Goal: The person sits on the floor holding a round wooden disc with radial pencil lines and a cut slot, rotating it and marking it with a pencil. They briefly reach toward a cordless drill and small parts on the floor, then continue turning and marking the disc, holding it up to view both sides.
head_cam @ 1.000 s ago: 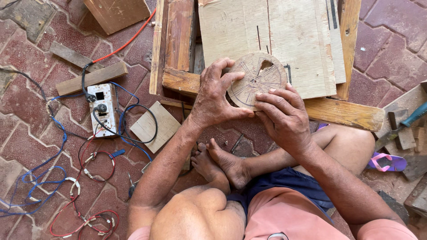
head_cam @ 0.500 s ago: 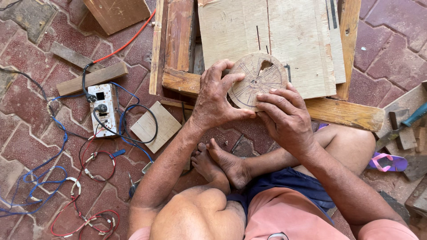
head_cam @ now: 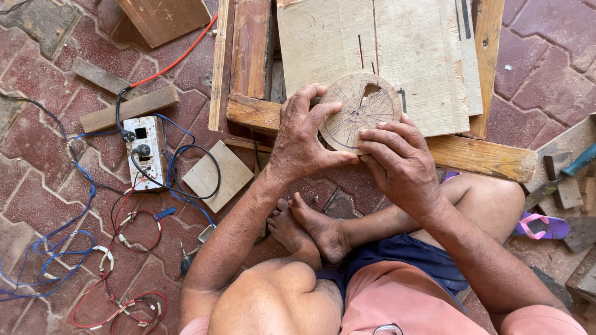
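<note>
Round wooden disc (head_cam: pixel 362 111) face-up, notch toward top edge — both grips closed on it, left hand (head_cam: pixel 304 139) & right hand (head_cam: pixel 400 161).

Wooden disc (head_cam: pixel 363 108) lies between both hands, socket box (head_cam: pixel 144 152) left.

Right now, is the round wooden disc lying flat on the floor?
No, both hands, left hand and right hand, hold the disc up.

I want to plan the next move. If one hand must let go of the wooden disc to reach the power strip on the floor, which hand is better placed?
Probably the left hand. The power strip lies on its side of the disc, while the right hand would have to cross over.
</note>
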